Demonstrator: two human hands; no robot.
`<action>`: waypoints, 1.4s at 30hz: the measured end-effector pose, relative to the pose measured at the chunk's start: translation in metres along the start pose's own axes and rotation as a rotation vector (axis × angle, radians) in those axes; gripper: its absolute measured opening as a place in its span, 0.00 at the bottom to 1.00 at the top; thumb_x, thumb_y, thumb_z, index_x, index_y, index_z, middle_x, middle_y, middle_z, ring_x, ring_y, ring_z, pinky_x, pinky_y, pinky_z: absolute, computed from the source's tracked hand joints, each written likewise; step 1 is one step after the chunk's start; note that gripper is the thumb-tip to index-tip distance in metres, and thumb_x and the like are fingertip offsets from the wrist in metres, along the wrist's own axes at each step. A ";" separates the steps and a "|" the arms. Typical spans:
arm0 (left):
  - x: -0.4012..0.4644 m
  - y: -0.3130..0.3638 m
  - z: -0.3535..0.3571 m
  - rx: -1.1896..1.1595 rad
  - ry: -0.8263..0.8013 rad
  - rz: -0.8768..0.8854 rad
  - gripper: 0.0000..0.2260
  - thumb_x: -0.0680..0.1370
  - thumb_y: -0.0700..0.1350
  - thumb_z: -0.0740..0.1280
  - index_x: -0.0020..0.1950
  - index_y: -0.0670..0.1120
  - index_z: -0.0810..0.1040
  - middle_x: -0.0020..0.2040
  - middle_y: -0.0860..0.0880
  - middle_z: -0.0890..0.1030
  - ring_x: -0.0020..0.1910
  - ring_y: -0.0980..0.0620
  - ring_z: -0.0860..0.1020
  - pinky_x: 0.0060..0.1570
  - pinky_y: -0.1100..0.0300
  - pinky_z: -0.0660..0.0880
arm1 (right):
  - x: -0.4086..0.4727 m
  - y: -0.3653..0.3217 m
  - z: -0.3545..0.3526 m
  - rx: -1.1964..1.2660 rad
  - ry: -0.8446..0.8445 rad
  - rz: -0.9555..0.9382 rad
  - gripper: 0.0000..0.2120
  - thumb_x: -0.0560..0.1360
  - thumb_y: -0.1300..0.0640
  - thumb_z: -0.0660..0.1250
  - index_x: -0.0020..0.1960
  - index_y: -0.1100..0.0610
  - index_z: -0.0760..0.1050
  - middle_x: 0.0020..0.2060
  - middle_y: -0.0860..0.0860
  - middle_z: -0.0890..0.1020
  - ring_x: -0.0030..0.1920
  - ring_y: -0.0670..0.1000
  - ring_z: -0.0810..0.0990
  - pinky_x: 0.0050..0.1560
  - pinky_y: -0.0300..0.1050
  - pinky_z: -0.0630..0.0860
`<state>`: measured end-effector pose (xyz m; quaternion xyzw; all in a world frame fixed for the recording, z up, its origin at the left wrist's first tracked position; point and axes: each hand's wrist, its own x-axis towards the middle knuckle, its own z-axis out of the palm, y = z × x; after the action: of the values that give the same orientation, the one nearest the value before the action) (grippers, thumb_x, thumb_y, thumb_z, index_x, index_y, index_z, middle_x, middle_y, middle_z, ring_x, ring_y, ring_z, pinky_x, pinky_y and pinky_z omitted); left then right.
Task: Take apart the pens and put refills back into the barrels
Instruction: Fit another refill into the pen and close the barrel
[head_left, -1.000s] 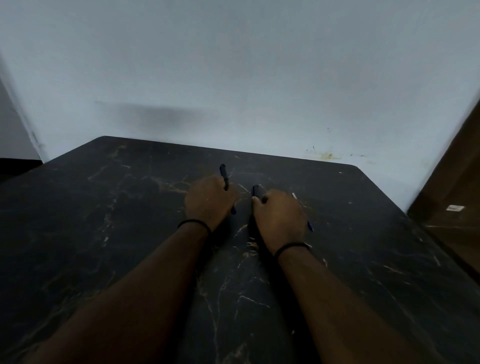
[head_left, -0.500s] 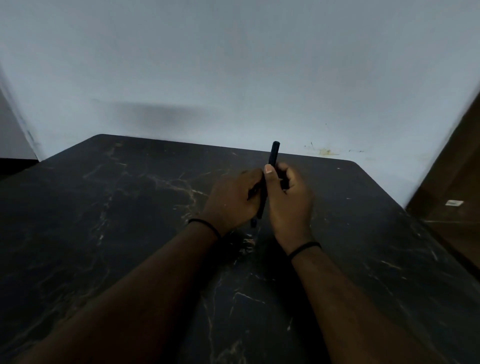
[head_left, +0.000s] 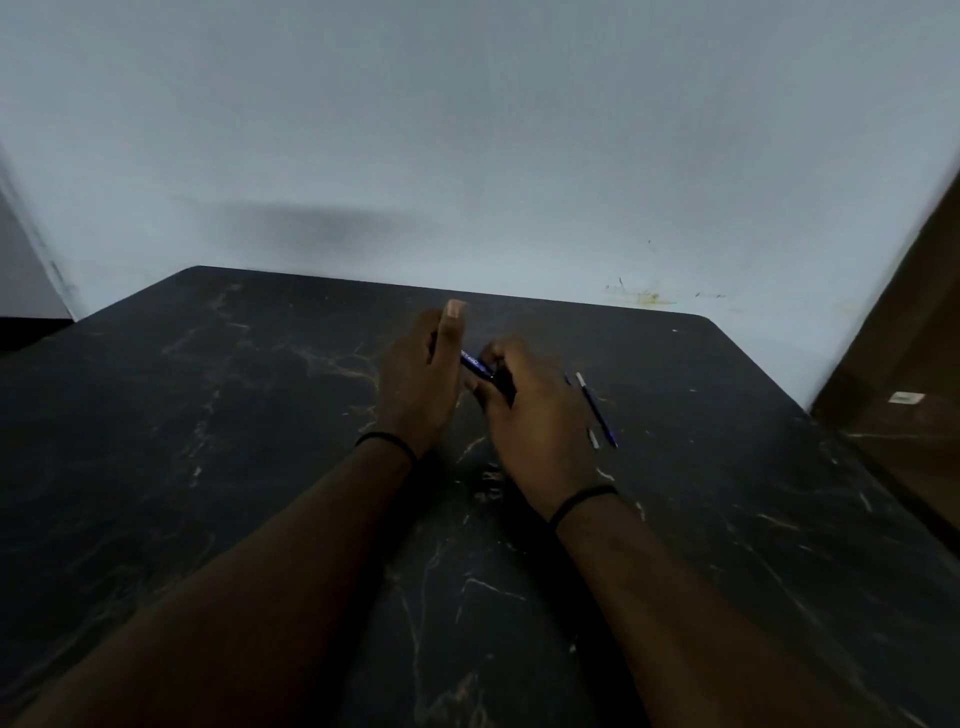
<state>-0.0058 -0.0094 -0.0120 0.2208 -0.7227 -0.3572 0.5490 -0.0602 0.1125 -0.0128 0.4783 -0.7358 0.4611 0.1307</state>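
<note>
Marble-patterned dark stone makes up the counter (head_left: 260, 467), its black surface crossed by thin pale and tan veins, its far corners rounded where it meets a plain, matte grey-white wall (head_left: 467, 130). A small yellowish stain (head_left: 647, 298) marks the wall low down, just above the counter's far edge. At the right edge stands a brown wooden panel (head_left: 904, 364) with a small pale label on it.

Both forearms reach in from the bottom, each wrist ringed by a thin black band. The left hand (head_left: 423, 384) is turned on edge, thumb pointing up and away, nail catching the light. The right hand (head_left: 535, 415) lies palm down, knuckles toward the camera. Between them sits a short, round, dark blue pen barrel (head_left: 475, 364) with pale printed lettering along its glossy side; it slants down to the right. The left grip is closed on its upper end, and the right grip is closed on its lower end, the fingers curling around it so that the tip is hidden.

Just beside the right hand, on the counter, lies a thin refill (head_left: 597, 410): a slim straight rod, pale at its far end and blue along the rest, pointing away and a little to the left. A shorter pale sliver (head_left: 593, 439) lies close by it, too small to identify.
</note>
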 end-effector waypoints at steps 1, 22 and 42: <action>0.000 0.000 -0.001 0.002 -0.011 -0.009 0.23 0.78 0.69 0.53 0.31 0.56 0.69 0.27 0.56 0.72 0.26 0.58 0.69 0.30 0.56 0.65 | 0.000 -0.003 0.000 -0.011 -0.021 -0.032 0.05 0.78 0.48 0.66 0.53 0.46 0.74 0.44 0.44 0.80 0.44 0.46 0.78 0.44 0.49 0.77; 0.001 0.003 -0.008 0.061 -0.161 -0.013 0.24 0.81 0.58 0.54 0.25 0.53 0.66 0.22 0.52 0.65 0.23 0.58 0.63 0.30 0.56 0.62 | -0.001 -0.003 -0.005 -0.151 -0.179 0.038 0.14 0.83 0.48 0.56 0.45 0.54 0.72 0.35 0.49 0.75 0.36 0.50 0.74 0.36 0.47 0.64; 0.010 0.001 -0.027 0.337 0.021 -0.119 0.24 0.85 0.53 0.51 0.30 0.49 0.67 0.27 0.52 0.67 0.27 0.53 0.68 0.31 0.59 0.60 | -0.005 0.010 0.001 -0.273 -0.094 0.106 0.22 0.80 0.37 0.54 0.33 0.47 0.64 0.27 0.46 0.70 0.28 0.42 0.68 0.28 0.41 0.58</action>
<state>0.0165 -0.0232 -0.0010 0.3558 -0.7521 -0.2605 0.4898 -0.0659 0.1153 -0.0220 0.4377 -0.8212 0.3403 0.1354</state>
